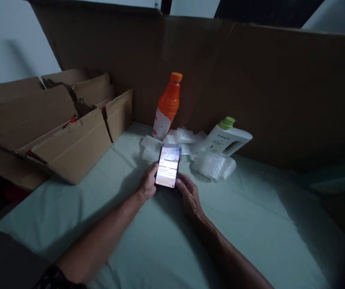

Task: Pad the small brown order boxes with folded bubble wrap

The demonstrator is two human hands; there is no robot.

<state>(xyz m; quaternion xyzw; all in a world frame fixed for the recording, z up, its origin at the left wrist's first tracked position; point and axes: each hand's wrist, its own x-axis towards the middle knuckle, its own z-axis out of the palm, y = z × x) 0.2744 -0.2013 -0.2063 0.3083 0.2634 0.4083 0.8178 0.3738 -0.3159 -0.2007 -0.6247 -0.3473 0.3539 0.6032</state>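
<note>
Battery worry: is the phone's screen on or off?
On: the phone shows a lit screen with a clock and notification cards.

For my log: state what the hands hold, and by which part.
Both hold the phone, screen up: left hand on its lower left edge, right hand at its lower right corner.

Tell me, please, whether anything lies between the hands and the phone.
Nothing visible does: the left hand and the right hand both hold the phone directly. The bubble wrap lies beyond it.
</note>
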